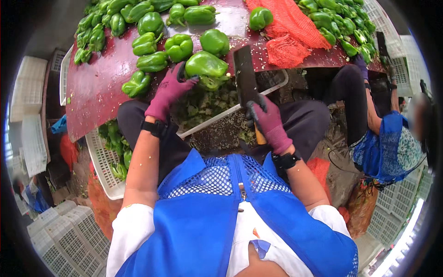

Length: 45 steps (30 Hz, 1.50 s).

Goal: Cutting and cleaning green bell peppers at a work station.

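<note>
My left hand (171,92), in a purple glove with dark fingertips, holds a large green bell pepper (206,65) from its left side. The pepper is tilted above a white crate (207,124) of leafy green scraps (196,108); a paler, uneven end faces down toward me. In a matching glove, my right hand (270,121) is closed round the wooden handle (260,136) of a wide dark-bladed knife (245,74). Its blade points up and away, just right of the pepper and apart from it.
More green bell peppers (151,23) lie on the dark red table (99,74). A red mesh sack (295,34) lies beside another pepper heap (341,21). A white basket of peppers (108,173) stands below left. At the right sits a co-worker in blue (385,147). Stacked white crates (69,235) stand lower left.
</note>
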{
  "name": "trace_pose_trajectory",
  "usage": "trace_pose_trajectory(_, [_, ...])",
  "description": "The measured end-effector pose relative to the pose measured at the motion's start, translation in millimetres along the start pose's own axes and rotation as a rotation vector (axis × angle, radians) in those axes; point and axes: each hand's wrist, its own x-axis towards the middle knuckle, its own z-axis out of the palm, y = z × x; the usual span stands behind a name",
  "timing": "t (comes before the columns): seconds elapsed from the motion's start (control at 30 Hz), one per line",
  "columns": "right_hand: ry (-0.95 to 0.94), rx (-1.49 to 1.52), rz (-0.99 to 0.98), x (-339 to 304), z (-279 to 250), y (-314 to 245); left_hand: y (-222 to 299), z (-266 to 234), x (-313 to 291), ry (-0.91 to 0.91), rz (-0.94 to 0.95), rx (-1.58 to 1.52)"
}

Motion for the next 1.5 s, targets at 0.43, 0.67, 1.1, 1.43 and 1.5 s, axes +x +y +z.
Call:
trace_pose_trajectory(0.43, [-0.001, -0.241, -0.082, 23.2, 22.9, 8.3, 44.2, 7.4, -6.2, -0.087, 0.117, 0.516])
trace_pose_trajectory(0.67, [0.090, -0.761, -0.202, 15.6, 18.0, -1.3, 35.8, 56.4, -13.4, 0.178, 0.218, 0.311])
trace_pose_trajectory(1.1, [-0.004, -1.413, -0.536, -37.2, 11.7, -14.2, 4.4, 69.1, 20.5, -0.102, 0.013, 0.368])
trace_pose_trajectory(1.43, [-0.100, -1.454, -0.567, -19.3, 17.9, -28.0, 47.3, 62.5, -11.5, 0.005, 0.165, 0.101])
trace_pose_trajectory(1.5, [-0.094, -1.453, -0.562, -14.6, 26.5, -29.4, 32.7, 64.7, -8.9, 0.074, 0.166, 0.098])
